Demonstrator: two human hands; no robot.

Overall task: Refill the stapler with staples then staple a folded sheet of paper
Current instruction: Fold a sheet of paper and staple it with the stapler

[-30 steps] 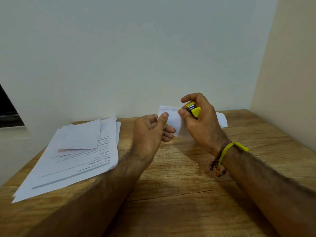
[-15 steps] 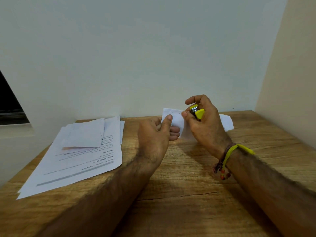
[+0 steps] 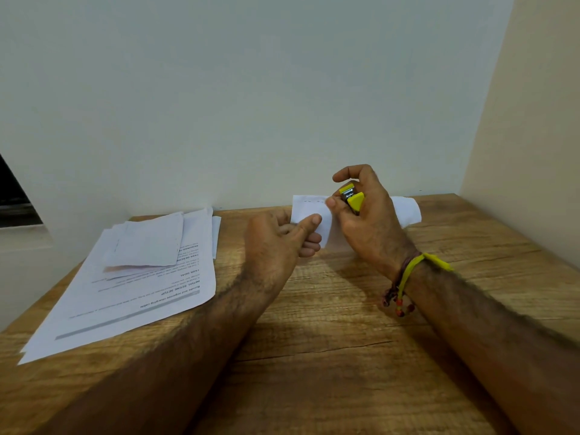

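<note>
Above the desk (image 3: 314, 356), right hand (image 3: 370, 227) grips stapler (image 3: 353, 199); left hand (image 3: 276, 243) pinches paper (image 3: 309, 208).

Both forearms are stretched forward and laid low. The left hand (image 3: 276, 243) is turned palm inward, its fingers curled and the thumb pressed forward in a pinching grip. The right hand (image 3: 367, 215) is raised slightly, fingers curled closed, the index finger arched above.

stapler (image 3: 354, 199): yellow, silver metal | folded sheet (image 3: 309, 208): white | table (image 3: 329, 356): brown woodgrain | wristband (image 3: 420, 263): yellow
</note>
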